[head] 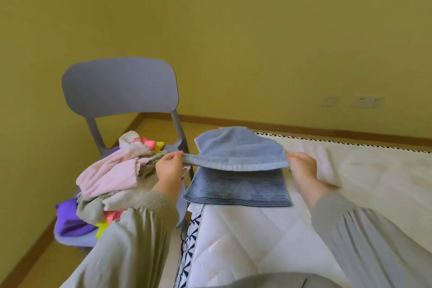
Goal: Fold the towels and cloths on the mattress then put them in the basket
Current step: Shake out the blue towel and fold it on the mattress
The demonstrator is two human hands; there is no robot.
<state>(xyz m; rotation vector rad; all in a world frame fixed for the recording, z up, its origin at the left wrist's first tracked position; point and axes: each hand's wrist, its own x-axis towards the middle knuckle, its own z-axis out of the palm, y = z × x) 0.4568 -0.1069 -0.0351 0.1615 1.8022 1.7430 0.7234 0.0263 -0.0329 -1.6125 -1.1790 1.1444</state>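
Across the right lies the white mattress [257, 241]; at left, a grey chair [119, 86] carries a heap of unfolded cloths [109, 175]. We are mid-fold on a blue towel [238, 147] at the mattress's left edge, near half flat, far half lifted. Our left hand [169, 168] and right hand [302, 166] each pinch a corner of the raised edge. Next, we judge: lay it squarely on the near edge.

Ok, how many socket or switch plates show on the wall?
2, side by side low on the far wall beyond the mattress: left plate, right plate. Others may lie out of view.
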